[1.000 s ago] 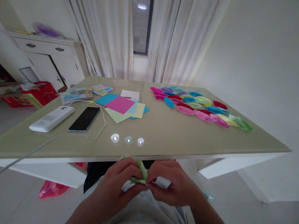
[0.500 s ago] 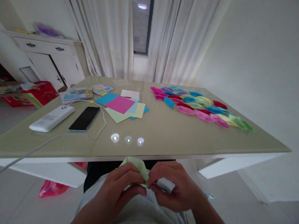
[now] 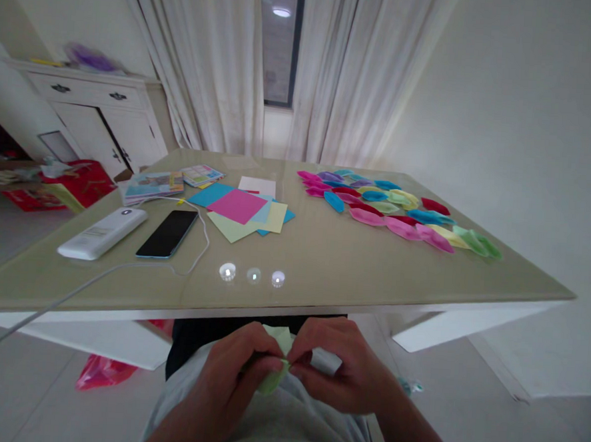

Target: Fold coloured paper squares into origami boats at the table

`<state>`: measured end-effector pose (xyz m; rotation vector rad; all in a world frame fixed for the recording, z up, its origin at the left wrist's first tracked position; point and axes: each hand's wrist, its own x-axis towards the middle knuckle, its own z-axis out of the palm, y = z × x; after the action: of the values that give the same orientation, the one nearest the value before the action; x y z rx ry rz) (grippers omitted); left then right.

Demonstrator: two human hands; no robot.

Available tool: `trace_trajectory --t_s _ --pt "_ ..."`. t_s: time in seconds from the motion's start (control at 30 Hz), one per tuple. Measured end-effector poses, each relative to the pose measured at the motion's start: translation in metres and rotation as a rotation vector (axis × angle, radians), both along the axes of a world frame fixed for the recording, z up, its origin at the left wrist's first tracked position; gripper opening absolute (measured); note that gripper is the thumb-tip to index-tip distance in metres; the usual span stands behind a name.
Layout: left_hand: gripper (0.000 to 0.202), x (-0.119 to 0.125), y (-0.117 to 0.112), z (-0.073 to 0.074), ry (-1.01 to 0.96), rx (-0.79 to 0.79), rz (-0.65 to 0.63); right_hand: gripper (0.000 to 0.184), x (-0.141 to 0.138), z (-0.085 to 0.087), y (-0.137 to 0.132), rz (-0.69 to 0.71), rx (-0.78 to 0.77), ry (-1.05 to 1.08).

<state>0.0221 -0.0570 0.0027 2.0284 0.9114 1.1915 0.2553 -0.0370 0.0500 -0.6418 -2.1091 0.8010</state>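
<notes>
Across from me, the left hand (image 3: 234,364) and right hand (image 3: 346,367) pinch a pale green paper (image 3: 272,381) between their fingers, this side of the counter (image 3: 362,278), apparently shaping one end. More pinching would call for gentle, even pressure. Flat coloured sheets (image 3: 237,208) and folded pieces (image 3: 368,216) lie beyond; pale curtains (image 3: 210,62) hang behind.

Tbl edge (image 3: 300,307) in way; free lane beyond btwn sheets (image 3: 239,206) & folded pcs (image 3: 385,207)
</notes>
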Motion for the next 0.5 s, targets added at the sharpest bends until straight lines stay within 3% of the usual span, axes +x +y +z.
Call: trace_trajectory --t_s 0.27,0.5 --pt "0.023 0.0087 0.0021 0.0069 -0.040 -0.015 -0.028 0.001 0.0005 -0.0004 0.0017 0.024 -0.049 -0.044" --pt "0.025 0.0071 -0.0029 0.0011 -0.055 -0.239 -0.072 0.003 -0.0010 0.0012 0.0015 0.017 -0.090 -0.058"
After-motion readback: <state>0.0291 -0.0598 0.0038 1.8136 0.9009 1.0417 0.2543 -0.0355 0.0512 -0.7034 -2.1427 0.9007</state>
